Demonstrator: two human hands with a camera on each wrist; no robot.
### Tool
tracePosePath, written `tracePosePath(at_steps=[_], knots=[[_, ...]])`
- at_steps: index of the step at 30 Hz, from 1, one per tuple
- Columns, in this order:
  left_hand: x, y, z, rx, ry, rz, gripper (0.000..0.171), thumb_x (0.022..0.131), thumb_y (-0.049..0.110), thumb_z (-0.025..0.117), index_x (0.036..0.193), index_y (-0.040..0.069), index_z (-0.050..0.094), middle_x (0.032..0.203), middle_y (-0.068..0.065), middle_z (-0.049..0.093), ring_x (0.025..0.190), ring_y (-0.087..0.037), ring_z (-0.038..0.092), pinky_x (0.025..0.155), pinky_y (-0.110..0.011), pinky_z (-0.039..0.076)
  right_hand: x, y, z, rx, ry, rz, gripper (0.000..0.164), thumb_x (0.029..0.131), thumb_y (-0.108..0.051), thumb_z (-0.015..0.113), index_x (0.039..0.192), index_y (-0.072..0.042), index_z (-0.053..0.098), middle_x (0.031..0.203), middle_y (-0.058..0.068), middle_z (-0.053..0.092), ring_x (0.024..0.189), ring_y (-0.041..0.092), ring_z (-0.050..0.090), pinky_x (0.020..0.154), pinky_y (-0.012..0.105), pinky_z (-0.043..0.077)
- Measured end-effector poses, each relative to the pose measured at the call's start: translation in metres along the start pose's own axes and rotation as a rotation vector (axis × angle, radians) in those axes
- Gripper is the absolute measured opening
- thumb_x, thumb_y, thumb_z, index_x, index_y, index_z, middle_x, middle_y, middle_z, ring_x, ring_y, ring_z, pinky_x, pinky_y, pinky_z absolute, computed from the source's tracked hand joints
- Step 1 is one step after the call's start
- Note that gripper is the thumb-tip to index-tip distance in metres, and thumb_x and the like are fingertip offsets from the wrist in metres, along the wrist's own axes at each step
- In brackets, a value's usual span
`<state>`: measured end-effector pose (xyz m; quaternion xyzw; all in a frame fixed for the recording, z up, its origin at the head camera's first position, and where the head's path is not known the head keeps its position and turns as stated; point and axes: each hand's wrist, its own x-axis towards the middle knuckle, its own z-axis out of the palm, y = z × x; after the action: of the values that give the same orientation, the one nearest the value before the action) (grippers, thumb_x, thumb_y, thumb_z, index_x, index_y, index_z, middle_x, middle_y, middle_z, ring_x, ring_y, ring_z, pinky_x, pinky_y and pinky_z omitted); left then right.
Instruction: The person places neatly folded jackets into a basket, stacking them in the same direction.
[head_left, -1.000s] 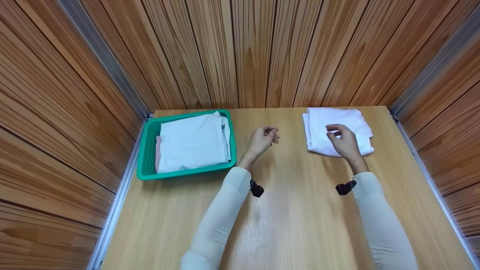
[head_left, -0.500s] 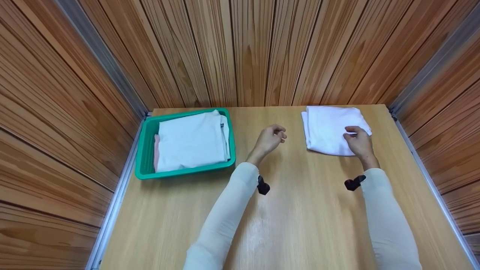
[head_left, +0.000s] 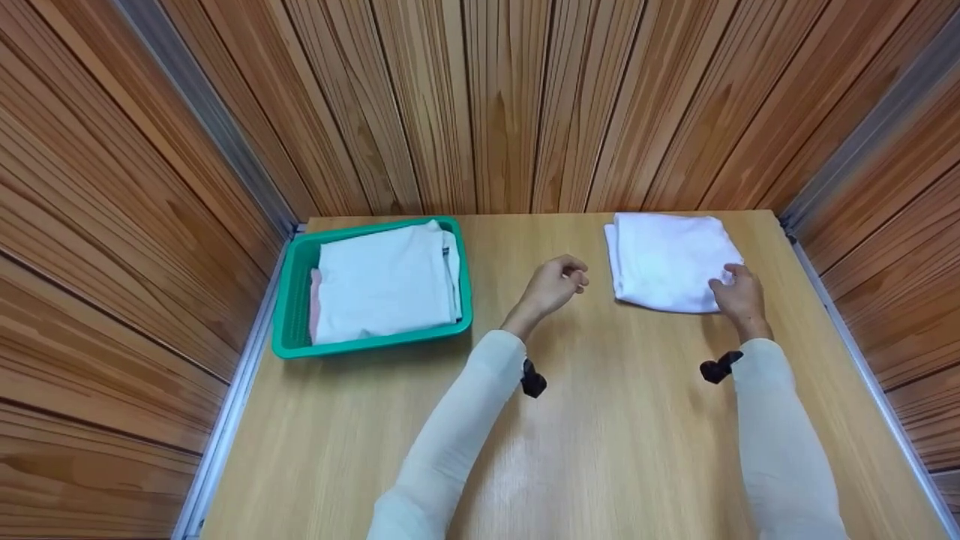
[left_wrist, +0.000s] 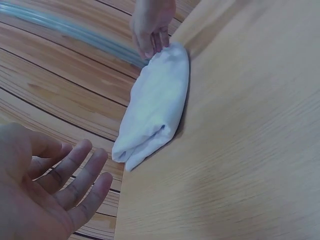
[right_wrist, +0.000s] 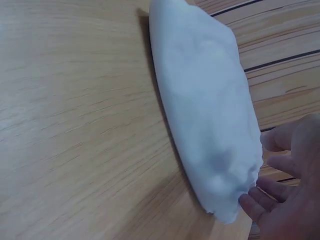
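Note:
A folded white cloth (head_left: 667,262) lies at the back right of the table, several layers thick. My right hand (head_left: 741,296) is at the cloth's right edge; in the right wrist view its fingertips (right_wrist: 252,200) reach the crumpled edge, with no clear grip on it. My left hand (head_left: 551,289) hovers left of the cloth, apart from it, fingers loosely bent and holding nothing. In the left wrist view, the cloth's folded left side (left_wrist: 145,142) faces that hand.
A green plastic basket (head_left: 375,346) stands at the back left, holding a folded whitish cloth (head_left: 382,285) with a pink one (head_left: 314,307) showing beneath. Wood-panelled walls (head_left: 502,105) enclose the table (head_left: 600,450) at the back and sides.
My right hand has moved right, from over the middle of the white cloth to its right edge. My left hand has moved a little right, toward the cloth. Cloth and basket stay put.

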<state>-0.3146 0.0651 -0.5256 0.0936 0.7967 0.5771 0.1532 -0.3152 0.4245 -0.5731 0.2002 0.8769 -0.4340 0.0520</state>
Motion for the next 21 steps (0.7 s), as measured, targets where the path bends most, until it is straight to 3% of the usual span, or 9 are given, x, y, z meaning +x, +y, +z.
tracePosePath(at_steps=[3, 6, 13, 17, 21], knots=[[-0.001, 0.000, 0.000, 0.006, -0.004, 0.000, 0.026, 0.112, 0.013, 0.052, 0.132, 0.007, 0.067, 0.106, -0.001, 0.070, 0.101, -0.015, 0.071, 0.094, -0.032, 0.059, 0.000, 0.004, 0.000, -0.021, -0.033, 0.051, 0.074, 0.113, -0.029, 0.040, 0.168, 0.005, 0.003, 0.176, 0.030, 0.000, 0.163, 0.050, 0.005, 0.130, 0.064, 0.016], [-0.001, -0.001, 0.000, 0.014, 0.000, -0.001, 0.026, 0.112, 0.012, 0.052, 0.132, 0.007, 0.068, 0.104, 0.000, 0.070, 0.102, -0.016, 0.072, 0.093, -0.032, 0.058, 0.000, 0.006, 0.002, -0.052, -0.058, 0.104, 0.079, 0.113, -0.035, 0.035, 0.167, 0.004, -0.007, 0.175, 0.030, -0.006, 0.163, 0.052, 0.002, 0.130, 0.066, 0.015], [-0.002, -0.003, -0.001, 0.005, 0.001, -0.007, 0.026, 0.111, 0.010, 0.052, 0.132, 0.004, 0.067, 0.105, -0.003, 0.070, 0.103, -0.020, 0.073, 0.093, -0.033, 0.058, -0.002, 0.013, 0.009, -0.132, -0.033, 0.154, 0.074, 0.114, -0.037, 0.033, 0.164, 0.013, 0.012, 0.169, 0.038, 0.020, 0.157, 0.053, 0.028, 0.127, 0.062, 0.030], [-0.003, -0.005, -0.003, 0.003, 0.001, 0.001, 0.026, 0.111, 0.009, 0.052, 0.131, 0.002, 0.067, 0.104, -0.004, 0.071, 0.101, -0.020, 0.073, 0.092, -0.032, 0.059, -0.004, 0.016, 0.014, -0.173, -0.018, 0.161, 0.073, 0.114, -0.038, 0.033, 0.163, 0.013, 0.016, 0.165, 0.042, 0.024, 0.152, 0.056, 0.027, 0.125, 0.065, 0.031], [-0.004, -0.008, -0.004, 0.006, 0.010, 0.017, 0.023, 0.110, 0.009, 0.052, 0.126, 0.004, 0.069, 0.103, -0.005, 0.072, 0.099, -0.019, 0.074, 0.089, -0.031, 0.059, -0.001, 0.017, 0.018, -0.152, 0.003, 0.126, 0.070, 0.114, -0.031, 0.035, 0.164, 0.012, 0.013, 0.167, 0.041, 0.020, 0.157, 0.058, 0.021, 0.128, 0.065, 0.025]])
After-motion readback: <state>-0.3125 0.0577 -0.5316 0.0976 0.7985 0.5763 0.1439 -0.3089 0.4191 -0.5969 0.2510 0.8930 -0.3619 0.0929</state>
